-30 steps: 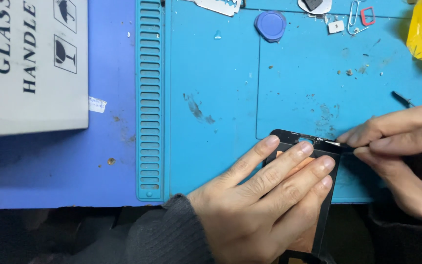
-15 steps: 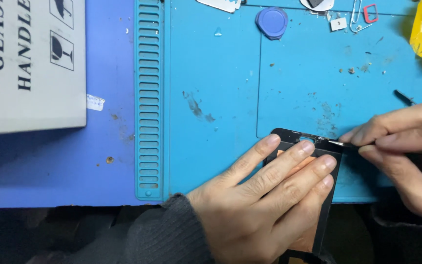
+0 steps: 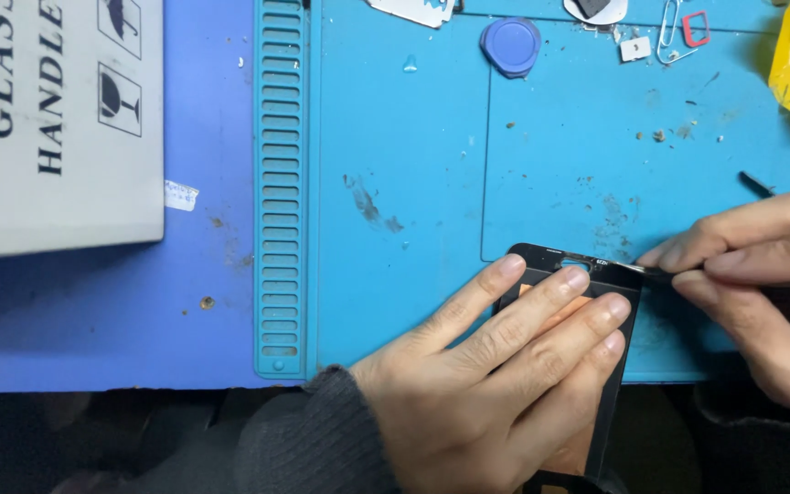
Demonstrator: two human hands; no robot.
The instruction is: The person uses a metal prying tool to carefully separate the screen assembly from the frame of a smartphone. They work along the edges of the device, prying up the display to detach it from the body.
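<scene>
Black phone screen panel (image 3: 611,279) flat on teal repair mat (image 3: 413,165), near edge. Left hand (image 3: 496,384) spread flat on top, pinning it, not gripping. Right hand (image 3: 761,284) pinching thin metal tool (image 3: 637,269) at panel's top-right corner.

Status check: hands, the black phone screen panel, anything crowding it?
Left hand flat on black screen panel, pinning it to blue mat. Right hand pinching thin tool at panel's top edge. Nothing crowding.
</scene>
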